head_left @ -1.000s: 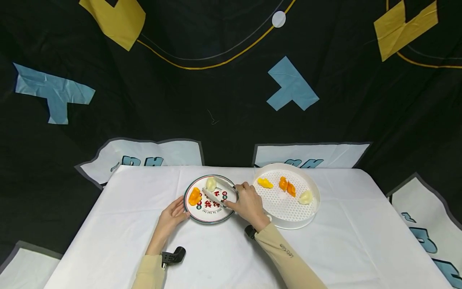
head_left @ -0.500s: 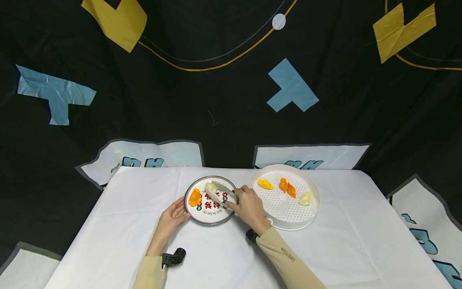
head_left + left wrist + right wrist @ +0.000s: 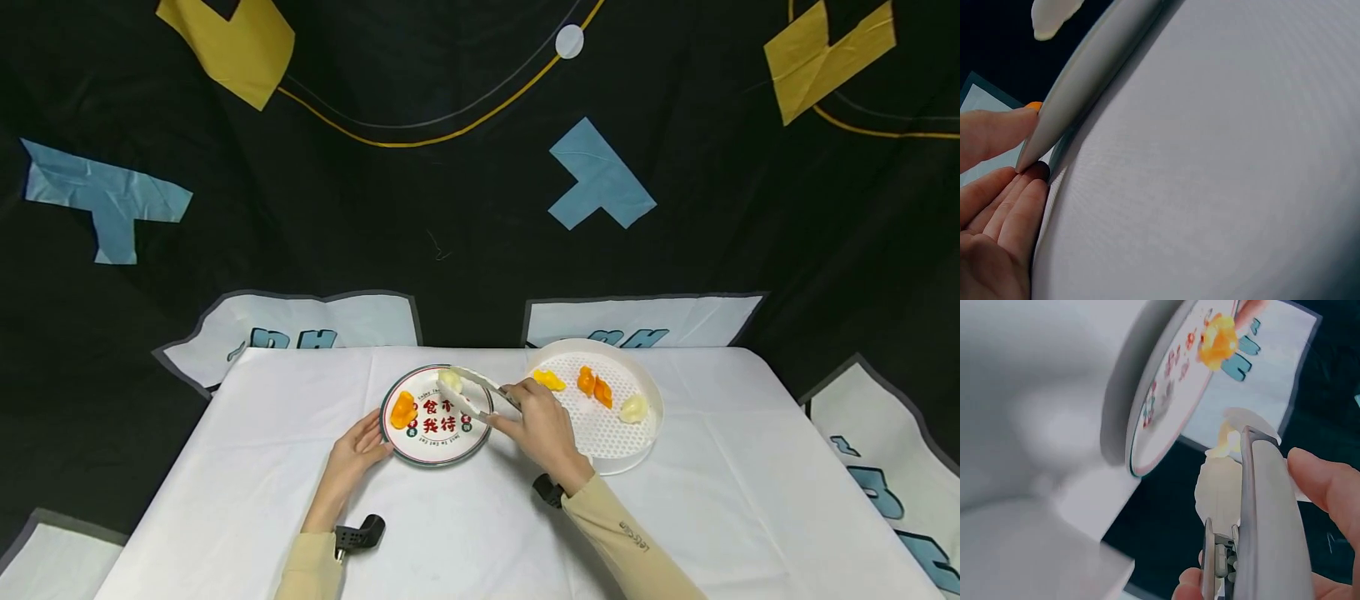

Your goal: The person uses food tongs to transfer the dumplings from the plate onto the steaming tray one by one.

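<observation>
My left hand [image 3: 357, 454] pinches the near-left rim of a round white plate [image 3: 442, 454] with red characters and a green edge. In the left wrist view its thumb lies on top of the rim and its fingers are underneath. My right hand [image 3: 546, 427] grips a pair of metal tongs [image 3: 1275, 512]. Between the tong tips is a pale yellow dumpling-like piece [image 3: 450, 381], raised above the plate's far side. On the plate's left part lies an orange dumpling-like piece [image 3: 403, 410].
To the right of the plate stands a round white steamer tray [image 3: 651, 425] with a perforated base. It holds a yellow piece [image 3: 550, 381], orange pieces [image 3: 603, 392] and a pale yellow piece [image 3: 633, 408]. A white cloth [image 3: 247, 467] covers the table; a black backdrop [image 3: 360, 225] hangs behind.
The tongs have closed on the pale yellow piece and lifted it off the plate, shifting slightly right. My right forearm has swung right. My left hand stays at the plate rim.
</observation>
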